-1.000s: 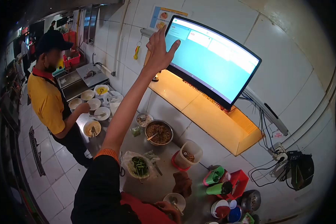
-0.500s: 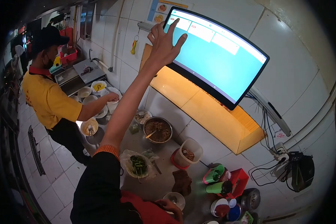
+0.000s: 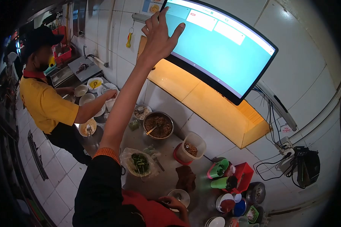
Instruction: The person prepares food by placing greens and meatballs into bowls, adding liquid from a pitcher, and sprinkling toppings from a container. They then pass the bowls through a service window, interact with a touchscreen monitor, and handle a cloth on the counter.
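My left hand (image 3: 158, 39) is raised to the left side of a wall-mounted touchscreen (image 3: 212, 49). Its fingers are apart, with the index fingertip at the upper left of the display and the thumb over the teal area. Low in the view, my right hand (image 3: 175, 203) curls at the near rim of a clear bowl (image 3: 181, 195); part of its fingers is hidden. Left of that bowl lies a plastic-lined bowl of chopped greens (image 3: 140, 163). A brown cloth (image 3: 186, 178) is just beyond the clear bowl.
A co-worker in a yellow shirt (image 3: 51, 100) reaches over bowls at left. A metal bowl of minced food (image 3: 158, 125) and a plastic tub (image 3: 192, 147) stand by the wall. Green cups (image 3: 219, 168), a red bin (image 3: 243, 177) and cables (image 3: 271, 166) are at right.
My left hand stays at the screen's upper left, where the leftmost white card has turned teal. The view has shifted slightly. The co-worker's other hand now shows by a bowl.
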A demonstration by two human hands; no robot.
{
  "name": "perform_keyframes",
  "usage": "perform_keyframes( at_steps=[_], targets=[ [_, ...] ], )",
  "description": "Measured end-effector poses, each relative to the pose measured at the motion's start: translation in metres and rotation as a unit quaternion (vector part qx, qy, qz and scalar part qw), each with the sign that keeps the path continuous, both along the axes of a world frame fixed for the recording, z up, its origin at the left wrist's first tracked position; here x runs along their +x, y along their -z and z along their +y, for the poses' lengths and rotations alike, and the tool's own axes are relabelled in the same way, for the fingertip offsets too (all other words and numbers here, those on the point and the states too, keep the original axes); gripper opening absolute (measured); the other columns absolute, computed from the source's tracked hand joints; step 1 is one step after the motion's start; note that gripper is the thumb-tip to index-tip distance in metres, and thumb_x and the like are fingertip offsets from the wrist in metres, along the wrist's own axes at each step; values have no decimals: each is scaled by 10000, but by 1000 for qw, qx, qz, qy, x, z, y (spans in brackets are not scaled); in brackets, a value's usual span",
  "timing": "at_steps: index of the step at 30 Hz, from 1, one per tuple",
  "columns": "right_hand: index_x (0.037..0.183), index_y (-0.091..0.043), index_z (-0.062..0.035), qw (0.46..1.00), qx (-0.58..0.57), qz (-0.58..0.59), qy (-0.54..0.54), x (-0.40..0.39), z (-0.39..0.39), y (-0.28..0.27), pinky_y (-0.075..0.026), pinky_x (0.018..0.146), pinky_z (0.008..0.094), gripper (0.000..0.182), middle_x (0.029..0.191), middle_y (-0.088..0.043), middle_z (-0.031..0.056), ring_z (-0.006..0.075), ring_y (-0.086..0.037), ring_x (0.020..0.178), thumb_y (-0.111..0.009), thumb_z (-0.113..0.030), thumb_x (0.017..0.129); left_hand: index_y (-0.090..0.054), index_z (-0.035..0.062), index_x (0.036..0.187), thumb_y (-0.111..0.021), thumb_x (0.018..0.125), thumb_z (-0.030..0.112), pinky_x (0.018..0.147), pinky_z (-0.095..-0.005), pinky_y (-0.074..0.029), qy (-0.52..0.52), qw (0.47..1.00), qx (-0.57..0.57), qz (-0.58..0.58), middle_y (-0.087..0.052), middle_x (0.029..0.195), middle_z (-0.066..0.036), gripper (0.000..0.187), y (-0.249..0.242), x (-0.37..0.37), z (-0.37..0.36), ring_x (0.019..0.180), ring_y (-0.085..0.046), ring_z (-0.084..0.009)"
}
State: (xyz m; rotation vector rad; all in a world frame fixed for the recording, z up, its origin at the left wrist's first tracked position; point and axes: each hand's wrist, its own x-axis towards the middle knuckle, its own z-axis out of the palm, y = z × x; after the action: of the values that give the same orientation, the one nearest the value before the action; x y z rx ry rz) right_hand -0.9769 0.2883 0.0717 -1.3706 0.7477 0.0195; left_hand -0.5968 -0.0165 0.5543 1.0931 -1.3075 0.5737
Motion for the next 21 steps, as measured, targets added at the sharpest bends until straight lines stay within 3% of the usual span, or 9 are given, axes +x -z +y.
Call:
perform_keyframes(
  at_steps=[4,7,9,10,13,15,18,20,21],
  targets=[
    [1282,-531,-67,999,-8,40,11,2,2,-3,-447,935,343,419,1215,-606,91,186,-558,1124,-604,-209,895,-256,37,1439,-492,908,519,1033,-543,-145,13,1000,10,13,-269,1372,-317,755,-6,-11,21,1266,-222,-417],
    [1282,-527,-58,1000,8,14,16,1,3,3,-445,941,346,424,1226,-602,93,186,-555,1132,-606,-221,898,-240,53,1432,-527,904,443,1039,-565,-237,-19,998,46,25,-334,1339,-335,716,-15,-15,31,1256,-320,-454],
    [1285,-523,-53,1000,3,-8,11,-2,3,16,-442,944,346,434,1231,-599,94,186,-553,1135,-610,-232,900,-273,50,1440,-496,906,511,1047,-551,-136,-8,999,45,19,-243,1393,-336,739,-6,-8,12,1295,-203,-429],
    [1288,-519,-50,1000,3,-6,10,-3,3,19,-440,946,342,443,1234,-597,94,184,-552,1138,-614,-241,900,-273,50,1440,-496,906,511,1047,-551,-136,-10,999,44,19,-243,1393,-336,739,-10,-10,19,1295,-203,-429],
    [1291,-515,-46,1000,-4,-5,12,-2,3,15,-443,938,332,461,1232,-597,92,177,-554,1133,-623,-260,898,-241,77,1454,-500,915,455,1046,-592,-222,3,996,73,56,-316,1346,-372,707,-15,-13,31,1249,-312,-494],
    [1292,-514,-45,1000,-9,-6,15,-2,4,12,-448,929,325,469,1225,-600,89,173,-558,1124,-627,-271,897,-294,14,1410,-536,898,487,1076,-520,-178,-19,999,-21,24,-356,1386,-260,738,2,1,8,1292,-292,-396],
    [1300,-511,-58,999,-25,9,24,-1,2,15,-455,875,305,496,1199,-614,79,154,-569,1081,-641,-267,870,-338,15,1387,-567,898,432,1069,-467,-244,-26,996,-53,61,-368,1388,-255,682,25,-1,35,1284,-326,-394],
    [1302,-516,-69,999,-12,40,18,-3,2,15,-453,886,307,477,1188,-619,79,158,-569,1079,-619,-222,862,-378,-4,1354,-602,883,319,1063,-482,-240,30,995,-16,97,-388,1363,-271,613,36,-22,92,1294,-312,-386],
    [1270,-547,-80,999,-9,42,17,-5,0,21,-454,895,320,444,1176,-624,87,165,-576,1056,-617,-277,878,-424,-20,1297,-592,891,278,1046,-440,-282,79,992,2,101,-425,1337,-246,531,46,-33,118,1263,-367,-353]
  ],
)
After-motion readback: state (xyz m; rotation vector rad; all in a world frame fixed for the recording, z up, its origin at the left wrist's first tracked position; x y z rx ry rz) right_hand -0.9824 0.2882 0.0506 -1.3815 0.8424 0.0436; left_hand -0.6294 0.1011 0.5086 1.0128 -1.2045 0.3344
